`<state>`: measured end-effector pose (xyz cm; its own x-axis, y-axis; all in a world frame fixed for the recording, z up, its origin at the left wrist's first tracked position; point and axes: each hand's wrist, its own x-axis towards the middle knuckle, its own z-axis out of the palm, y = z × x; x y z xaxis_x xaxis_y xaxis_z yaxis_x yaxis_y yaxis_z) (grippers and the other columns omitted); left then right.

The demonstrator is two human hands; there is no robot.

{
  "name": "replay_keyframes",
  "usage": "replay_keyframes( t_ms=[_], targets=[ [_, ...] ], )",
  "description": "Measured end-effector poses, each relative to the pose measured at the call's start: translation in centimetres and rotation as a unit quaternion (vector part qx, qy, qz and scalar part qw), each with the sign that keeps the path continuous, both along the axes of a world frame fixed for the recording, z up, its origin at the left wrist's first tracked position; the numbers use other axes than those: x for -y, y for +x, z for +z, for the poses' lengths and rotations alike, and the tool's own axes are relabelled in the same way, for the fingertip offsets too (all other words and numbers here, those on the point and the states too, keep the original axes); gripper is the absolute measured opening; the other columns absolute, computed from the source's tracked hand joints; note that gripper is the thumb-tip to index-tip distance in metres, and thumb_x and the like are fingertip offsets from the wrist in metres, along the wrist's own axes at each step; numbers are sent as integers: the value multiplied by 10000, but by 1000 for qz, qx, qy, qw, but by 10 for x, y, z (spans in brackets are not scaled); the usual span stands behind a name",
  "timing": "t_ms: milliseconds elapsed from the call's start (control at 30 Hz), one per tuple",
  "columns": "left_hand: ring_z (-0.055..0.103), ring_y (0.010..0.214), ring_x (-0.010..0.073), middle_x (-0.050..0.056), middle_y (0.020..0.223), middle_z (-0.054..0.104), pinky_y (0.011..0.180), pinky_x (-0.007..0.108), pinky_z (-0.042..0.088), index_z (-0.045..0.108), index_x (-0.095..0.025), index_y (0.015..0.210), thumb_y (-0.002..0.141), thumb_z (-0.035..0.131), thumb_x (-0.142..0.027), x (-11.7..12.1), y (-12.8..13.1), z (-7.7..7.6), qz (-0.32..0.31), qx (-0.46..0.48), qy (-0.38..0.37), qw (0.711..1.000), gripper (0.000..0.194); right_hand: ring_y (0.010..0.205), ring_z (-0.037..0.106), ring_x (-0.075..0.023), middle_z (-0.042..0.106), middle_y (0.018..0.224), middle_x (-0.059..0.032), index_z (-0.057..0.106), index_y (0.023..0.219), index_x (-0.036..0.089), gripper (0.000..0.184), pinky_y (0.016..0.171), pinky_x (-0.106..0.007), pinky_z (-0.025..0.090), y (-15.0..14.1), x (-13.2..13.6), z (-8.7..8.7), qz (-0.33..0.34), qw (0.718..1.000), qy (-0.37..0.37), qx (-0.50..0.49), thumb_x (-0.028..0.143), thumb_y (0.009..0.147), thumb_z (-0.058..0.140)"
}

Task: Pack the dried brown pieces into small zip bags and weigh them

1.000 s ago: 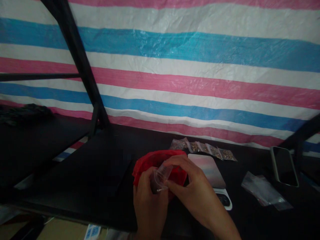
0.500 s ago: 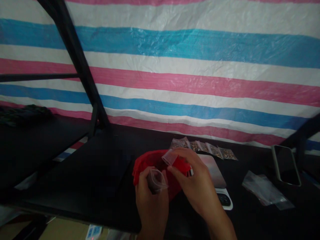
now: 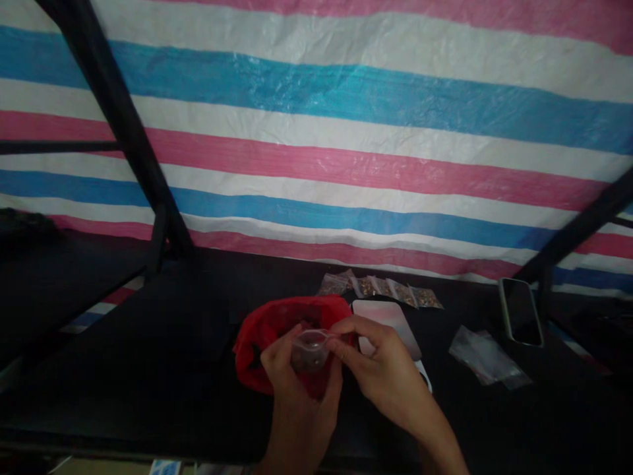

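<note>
Both my hands meet over a red plastic bag (image 3: 267, 333) that lies open on the black table (image 3: 163, 369). My left hand (image 3: 297, 389) holds a small clear zip bag (image 3: 309, 351) with dark small pieces inside. My right hand (image 3: 383, 373) pinches the top edge of the same small bag with thumb and forefinger. Just right of my hands sits a small digital scale (image 3: 388, 320) with a pale platform, partly covered by my right hand.
A row of several filled small clear bags (image 3: 378, 288) lies behind the scale by the striped tarp wall (image 3: 346, 132). A pile of clear bags (image 3: 487, 356) and a phone (image 3: 520, 311) lie to the right. Black frame bars (image 3: 119, 125) rise at the left and right.
My right hand, which held one end of the small bag up over the red bag, has come down and now pinches the bag's mouth. The camera view has shifted right.
</note>
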<state>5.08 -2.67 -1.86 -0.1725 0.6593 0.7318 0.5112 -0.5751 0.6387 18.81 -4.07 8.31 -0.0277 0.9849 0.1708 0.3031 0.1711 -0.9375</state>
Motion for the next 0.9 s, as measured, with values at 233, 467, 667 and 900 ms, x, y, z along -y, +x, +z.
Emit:
replay_keyframes(
  t_ms=[233,467,667,900],
  targets=[
    [557,1107,270,115,1213,504,870,403,588,424,-206,1498,948,723,-283,16,6,-2,-52,-100,77,991,631,634,616,-175,687,666,2,720,822,205,413,636,-284,498,77,-5,-20,-230,970,37,-74,617,842,746],
    [581,1056,255,104,1163,544,814,386,592,506,-209,1388,932,700,-164,14,9,-5,-47,-119,112,985,497,985,730,-334,814,981,-143,828,887,192,458,958,-470,536,109,-25,-66,-369,925,51,73,611,792,668],
    [646,903,197,60,1045,618,715,312,598,626,-245,1190,889,688,-83,18,1,-4,-66,-124,129,982,348,1073,716,-369,806,1092,-203,830,978,162,533,1029,-510,502,135,-20,-76,-463,880,70,76,605,857,559],
    [696,708,162,35,865,681,581,265,612,676,-256,962,904,640,-95,42,27,-9,-21,-5,95,995,174,982,737,-356,820,977,-174,828,964,131,598,918,-440,532,146,-17,-79,-487,870,61,45,645,864,538]
  ],
)
